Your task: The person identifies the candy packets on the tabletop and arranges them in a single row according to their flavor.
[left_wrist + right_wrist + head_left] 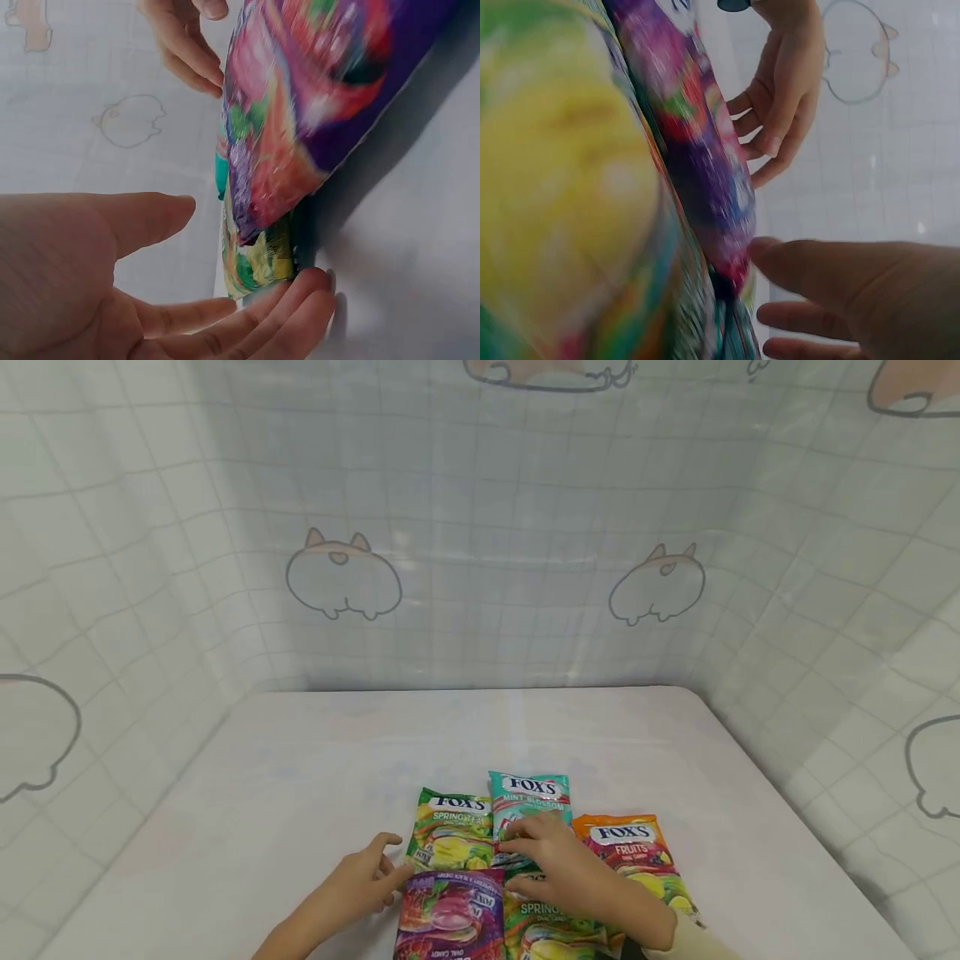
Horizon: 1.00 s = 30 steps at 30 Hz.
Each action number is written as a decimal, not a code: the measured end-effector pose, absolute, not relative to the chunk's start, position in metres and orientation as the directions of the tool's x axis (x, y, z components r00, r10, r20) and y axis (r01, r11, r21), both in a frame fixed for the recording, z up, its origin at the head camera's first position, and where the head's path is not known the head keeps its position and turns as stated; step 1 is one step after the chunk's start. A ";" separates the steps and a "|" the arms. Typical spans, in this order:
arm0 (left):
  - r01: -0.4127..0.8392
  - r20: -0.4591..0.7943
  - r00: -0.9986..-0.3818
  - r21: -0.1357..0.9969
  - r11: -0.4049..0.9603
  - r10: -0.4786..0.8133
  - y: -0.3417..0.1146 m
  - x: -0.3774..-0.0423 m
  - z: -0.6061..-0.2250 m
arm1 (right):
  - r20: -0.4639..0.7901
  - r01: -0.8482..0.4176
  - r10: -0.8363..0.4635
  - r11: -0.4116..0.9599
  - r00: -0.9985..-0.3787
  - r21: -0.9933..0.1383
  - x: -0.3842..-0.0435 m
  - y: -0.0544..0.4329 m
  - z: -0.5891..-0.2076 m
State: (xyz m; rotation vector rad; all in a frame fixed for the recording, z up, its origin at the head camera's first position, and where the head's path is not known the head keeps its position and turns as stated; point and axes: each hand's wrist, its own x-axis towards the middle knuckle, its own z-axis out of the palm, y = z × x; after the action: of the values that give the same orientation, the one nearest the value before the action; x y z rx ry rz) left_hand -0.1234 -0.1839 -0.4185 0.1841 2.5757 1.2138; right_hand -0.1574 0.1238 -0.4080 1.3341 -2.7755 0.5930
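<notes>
Several Fox's candy bags lie side by side on the table. My left hand (363, 881), fingers spread, is at the left edge of the green Spring Tea bag (450, 831) and the purple candy bag (450, 917). In the left wrist view, its fingertips are right by the bags' ends, with a gap between thumb and fingers. My right hand (566, 864) reaches over the teal Mint Blossom bag (528, 793) and a second green Spring Tea bag (555, 941), covering part of both. Its fingers look extended, the thumb near the purple bag (712, 165). Right of it lies the orange-red Fruits bag (630, 852).
The white table (337, 752) runs back to a hanging white grid-patterned sheet (495, 635) with animal drawings. Similar sheets (112, 568) stand along the left and right sides of the table.
</notes>
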 end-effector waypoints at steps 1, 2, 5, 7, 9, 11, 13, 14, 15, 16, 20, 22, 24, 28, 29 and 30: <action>-0.029 -0.220 -0.950 0.766 0.642 0.221 -0.184 -0.120 -0.419 | 0.171 -0.757 -0.753 0.565 -0.636 -0.329 -0.154 0.124 -0.409; -0.054 -0.243 -0.948 0.760 0.647 0.206 -0.184 -0.116 -0.420 | 0.182 -0.761 -0.752 0.563 -0.633 -0.323 -0.151 0.124 -0.409; -0.103 -0.306 -0.928 0.758 0.644 0.211 -0.187 -0.105 -0.423 | 0.236 -0.791 -0.761 0.538 -0.605 -0.293 -0.142 0.124 -0.412; -0.110 -0.335 -0.908 0.771 0.627 0.253 -0.190 -0.100 -0.425 | 0.242 -0.797 -0.766 0.525 -0.595 -0.300 -0.136 0.125 -0.412; -0.097 -0.344 -0.884 0.798 0.594 0.317 -0.194 -0.096 -0.429 | 0.229 -0.798 -0.773 0.523 -0.592 -0.300 -0.131 0.126 -0.411; -0.087 -0.344 -0.864 0.822 0.563 0.367 -0.196 -0.094 -0.431 | 0.206 -0.799 -0.782 0.523 -0.588 -0.297 -0.128 0.127 -0.411; -0.105 -0.354 -0.851 0.839 0.534 0.388 -0.196 -0.093 -0.433 | 0.199 -0.808 -0.791 0.524 -0.579 -0.270 -0.126 0.127 -0.412; -0.115 -0.357 -0.848 0.845 0.522 0.392 -0.196 -0.092 -0.434 | 0.205 -0.816 -0.796 0.520 -0.570 -0.252 -0.125 0.127 -0.413; -0.124 -0.360 -0.848 0.849 0.513 0.390 -0.195 -0.092 -0.434 | 0.214 -0.825 -0.800 0.515 -0.560 -0.234 -0.125 0.127 -0.415; -0.131 -0.361 -0.848 0.853 0.506 0.389 -0.194 -0.091 -0.434 | 0.216 -0.830 -0.804 0.511 -0.554 -0.224 -0.125 0.126 -0.417; -0.152 -0.369 -0.851 0.854 0.498 0.374 -0.191 -0.091 -0.437 | 0.216 -0.837 -0.811 0.506 -0.544 -0.208 -0.126 0.124 -0.423; -0.160 -0.374 -0.852 0.853 0.497 0.367 -0.190 -0.091 -0.439 | 0.211 -0.835 -0.811 0.507 -0.546 -0.213 -0.126 0.123 -0.425; -0.150 -0.369 -0.856 0.848 0.508 0.363 -0.188 -0.092 -0.440 | 0.213 -0.838 -0.812 0.506 -0.543 -0.205 -0.126 0.122 -0.427; -0.132 -0.353 -0.865 0.846 0.517 0.357 -0.185 -0.091 -0.442 | 0.182 -0.812 -0.800 0.522 -0.572 -0.260 -0.125 0.121 -0.427; -0.132 -0.351 -0.866 0.847 0.514 0.356 -0.184 -0.091 -0.443 | 0.165 -0.796 -0.791 0.531 -0.589 -0.291 -0.125 0.120 -0.427; -0.133 -0.347 -0.867 0.852 0.506 0.358 -0.184 -0.090 -0.444 | 0.146 -0.774 -0.781 0.541 -0.607 -0.328 -0.125 0.119 -0.426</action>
State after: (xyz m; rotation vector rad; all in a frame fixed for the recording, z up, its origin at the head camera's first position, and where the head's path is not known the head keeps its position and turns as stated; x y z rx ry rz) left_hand -0.0905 -0.1839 -0.4436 0.1850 2.2637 1.3414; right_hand -0.1247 0.1194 -0.4265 1.4003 -2.7734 0.5765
